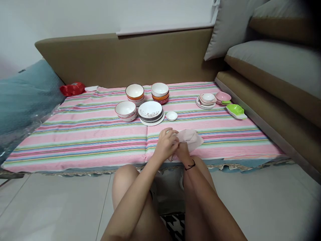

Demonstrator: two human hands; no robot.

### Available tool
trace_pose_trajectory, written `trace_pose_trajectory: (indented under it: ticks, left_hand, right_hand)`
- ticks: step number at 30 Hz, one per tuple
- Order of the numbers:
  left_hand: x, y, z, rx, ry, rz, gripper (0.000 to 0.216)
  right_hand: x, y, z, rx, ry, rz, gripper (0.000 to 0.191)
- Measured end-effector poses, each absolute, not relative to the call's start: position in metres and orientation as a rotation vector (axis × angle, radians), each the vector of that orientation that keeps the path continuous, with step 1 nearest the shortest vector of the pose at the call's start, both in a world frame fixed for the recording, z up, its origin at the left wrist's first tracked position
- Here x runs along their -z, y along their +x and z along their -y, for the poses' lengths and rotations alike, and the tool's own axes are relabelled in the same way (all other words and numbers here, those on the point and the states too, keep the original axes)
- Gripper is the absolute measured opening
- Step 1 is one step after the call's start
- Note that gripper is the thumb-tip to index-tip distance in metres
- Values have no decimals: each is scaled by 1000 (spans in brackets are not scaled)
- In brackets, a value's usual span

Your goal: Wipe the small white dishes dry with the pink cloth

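Note:
My left hand (167,143) and my right hand (182,150) meet over the near edge of a pink striped cloth (87,137). Both are closed around a small white dish (171,133) and a pale pink cloth (190,138), which spreads out to the right of them. The dish is mostly hidden by my left fingers. A black band circles my right wrist. Just beyond my hands lies a small white saucer (172,115).
Past the saucer are a stack of plates (151,112), a white bowl (125,109) and two stacks of bowls (134,92) (159,92). Right: small dishes (206,100), a pink bowl (223,97), a green dish (236,110). A sofa (271,73) borders the cloth.

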State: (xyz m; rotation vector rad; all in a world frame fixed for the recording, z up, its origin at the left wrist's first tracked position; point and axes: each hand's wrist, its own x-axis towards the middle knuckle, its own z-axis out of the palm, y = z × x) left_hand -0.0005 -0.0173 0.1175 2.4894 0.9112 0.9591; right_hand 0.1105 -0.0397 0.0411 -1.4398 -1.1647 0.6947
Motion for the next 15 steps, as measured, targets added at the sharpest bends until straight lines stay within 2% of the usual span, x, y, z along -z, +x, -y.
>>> trace_pose_trajectory:
  ticks: [4, 12, 15]
  left_hand:
    - [-124, -15, 1, -1110, 2286, -1141, 9]
    - [-114, -24, -8, -940, 2065, -1396, 10]
    - [-114, -23, -8, -908, 1848, -1445, 14]
  right_hand:
    - [-45, 114, 45, -657, -1415, 1411, 27]
    - [-48, 111, 47, -679, -1395, 1497, 34]
    - [-49, 110, 46, -723, -1411, 1433, 30]
